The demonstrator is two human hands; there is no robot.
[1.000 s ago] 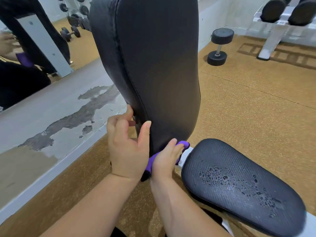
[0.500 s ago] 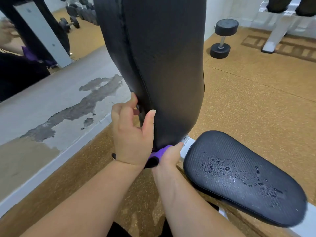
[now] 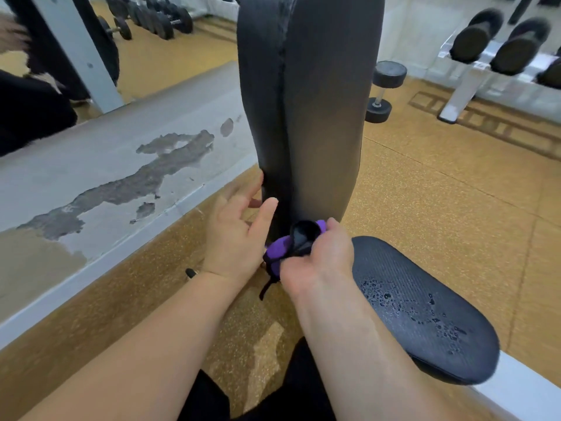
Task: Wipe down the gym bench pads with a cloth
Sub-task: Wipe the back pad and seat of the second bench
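The black back pad (image 3: 315, 110) stands upright in the middle of the view. Below right lies the black seat pad (image 3: 431, 305), with water droplets on its surface. My right hand (image 3: 318, 262) is shut on a bunched purple and black cloth (image 3: 283, 249) just under the back pad's lower end. My left hand (image 3: 236, 232) is beside the pad's lower left edge, fingers apart, fingertips near the edge and holding nothing.
A low wall with peeling paint and a mirror (image 3: 100, 153) runs along the left. A dumbbell (image 3: 382, 89) stands on the cork-coloured floor behind the bench. A white rack with dumbbells (image 3: 504, 56) is at the far right. The bench's white frame (image 3: 522, 387) shows at the lower right.
My right hand has drawn the cloth out from under the back pad's lower end and turned it upward. My left hand has loosened from the pad's edge and opened.
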